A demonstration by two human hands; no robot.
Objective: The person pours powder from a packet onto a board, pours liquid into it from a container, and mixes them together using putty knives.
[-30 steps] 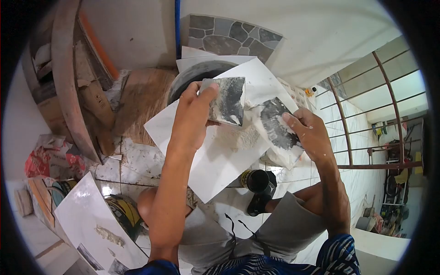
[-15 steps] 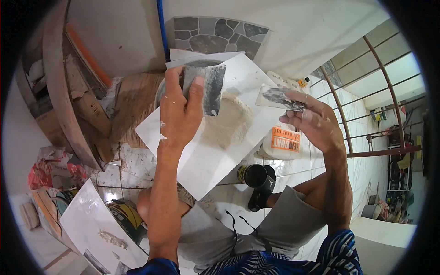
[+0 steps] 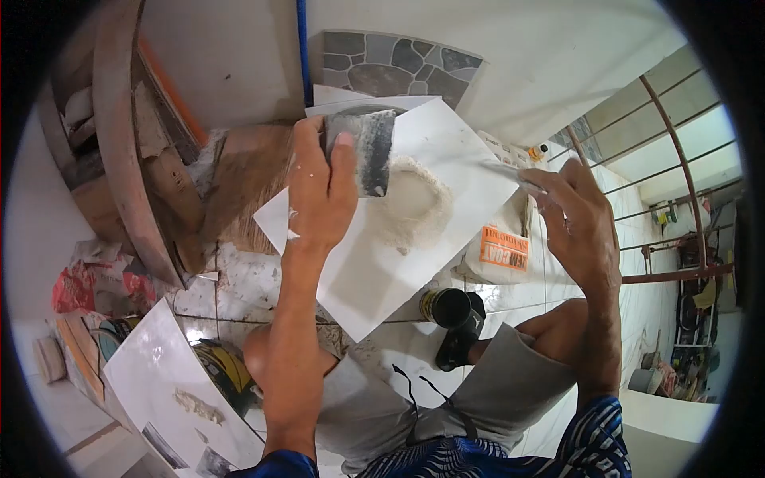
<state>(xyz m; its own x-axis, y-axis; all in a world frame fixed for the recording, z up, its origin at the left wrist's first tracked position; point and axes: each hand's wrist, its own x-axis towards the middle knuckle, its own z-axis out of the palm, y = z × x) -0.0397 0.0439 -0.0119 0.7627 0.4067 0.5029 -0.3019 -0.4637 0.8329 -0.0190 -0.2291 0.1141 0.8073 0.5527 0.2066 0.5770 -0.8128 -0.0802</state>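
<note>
Evidently the white board serves as a raised work surface: it lies aslant in front of the person's knees, its far part seeming to rest over a round bucket. The bag with the orange label stands just beside its right edge, probably to have its contents within reach.

The left hand grasps a dark, streaked plate, thumb on the near face and fingers behind, a grip that seems meant to steady the broad face. The right hand pinches a thin blade by its near end; held nearly edge-on and blurred, it hides how much its face carries. The pale powder sits in a rough ring around a smoother middle, well inside the board's edges, presumably so that little spills.

As for room, the board's near corner juts toward the knees, leaving a broad white stretch between powder and rim. Metal bars beyond the right hand limit sideways swing there. The plate overlaps the powder's left side in this view; whether its lower edge touches anything cannot be told. A black can stands close under the board's lower right edge, beside a foot, where an elbow could catch it.
</note>
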